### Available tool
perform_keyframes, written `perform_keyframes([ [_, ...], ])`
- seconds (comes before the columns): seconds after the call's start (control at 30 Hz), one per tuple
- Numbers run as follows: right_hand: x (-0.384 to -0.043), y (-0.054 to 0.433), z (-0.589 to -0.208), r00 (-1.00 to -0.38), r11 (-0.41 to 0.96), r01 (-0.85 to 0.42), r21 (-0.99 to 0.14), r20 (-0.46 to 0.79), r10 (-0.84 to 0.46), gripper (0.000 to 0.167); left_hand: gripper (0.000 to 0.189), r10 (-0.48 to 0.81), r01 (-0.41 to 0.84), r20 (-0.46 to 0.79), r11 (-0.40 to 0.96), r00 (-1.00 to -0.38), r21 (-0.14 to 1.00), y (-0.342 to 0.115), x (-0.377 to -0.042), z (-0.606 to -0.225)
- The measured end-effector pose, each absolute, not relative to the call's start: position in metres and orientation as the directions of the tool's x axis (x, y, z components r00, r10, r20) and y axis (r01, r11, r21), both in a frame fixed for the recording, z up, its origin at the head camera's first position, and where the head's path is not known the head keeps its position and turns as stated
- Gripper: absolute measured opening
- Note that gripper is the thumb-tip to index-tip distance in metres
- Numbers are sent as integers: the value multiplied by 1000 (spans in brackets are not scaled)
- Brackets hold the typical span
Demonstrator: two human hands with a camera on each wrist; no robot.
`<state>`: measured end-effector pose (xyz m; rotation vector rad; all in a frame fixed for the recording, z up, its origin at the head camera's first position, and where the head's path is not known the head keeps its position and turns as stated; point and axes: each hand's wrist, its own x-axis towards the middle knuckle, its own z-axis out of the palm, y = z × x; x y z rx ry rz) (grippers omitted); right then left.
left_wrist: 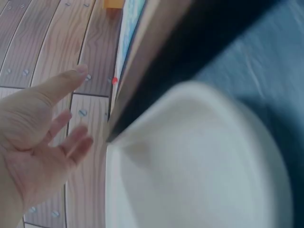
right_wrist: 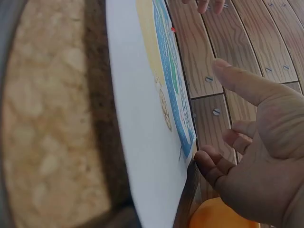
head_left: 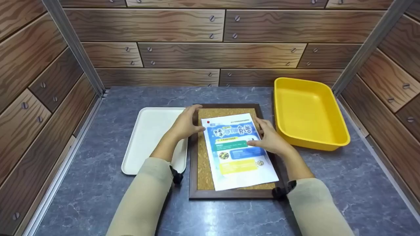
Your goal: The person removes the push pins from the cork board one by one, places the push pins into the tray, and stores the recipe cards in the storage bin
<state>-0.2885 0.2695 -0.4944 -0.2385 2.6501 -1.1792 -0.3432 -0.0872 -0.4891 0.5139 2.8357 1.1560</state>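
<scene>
A printed sheet (head_left: 241, 175) with blue, green and yellow blocks lies tilted on a brown-framed corkboard (head_left: 204, 170). A red pushpin (head_left: 208, 122) stands in the sheet's upper left corner. My left hand (head_left: 187, 126) hovers over the board's left edge, thumb and fingers spread apart with nothing between them. Over the right side of the sheet is my right hand (head_left: 270, 139), its thumb above the print and its fingers loosely bent by the upper right corner; it holds nothing. Whether those fingertips touch the sheet or frame I cannot tell.
A white tray (head_left: 141, 144) lies left of the board, partly under my left forearm. At the back right stands a deep yellow bin (head_left: 302, 114). Wood-patterned walls (head_left: 183, 26) enclose the grey marbled table (head_left: 88, 183) at the back and sides.
</scene>
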Motion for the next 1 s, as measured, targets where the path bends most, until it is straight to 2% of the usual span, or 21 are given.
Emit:
perform_keyframes([
  [0.27, -291, 274, -501, -957, 680, 58, -731, -234, -170, 101, 73, 372, 218, -8, 562, -928, 798, -79, -357, -497],
  [0.53, -295, 278, -502, -952, 715, 45, -698, -248, -182, 93, 56, 359, 164, -101, 636, -928, 754, -73, -366, -500],
  [0.67, -296, 280, -503, -951, 716, 50, -696, -251, -178, 88, 55, 361, 156, -127, 658, -924, 736, -70, -369, -501],
  [1.0, -297, 287, -505, -946, 623, 59, -780, -244, -215, 77, 47, 382, 204, -126, 710, -916, 674, -65, -373, -502],
])
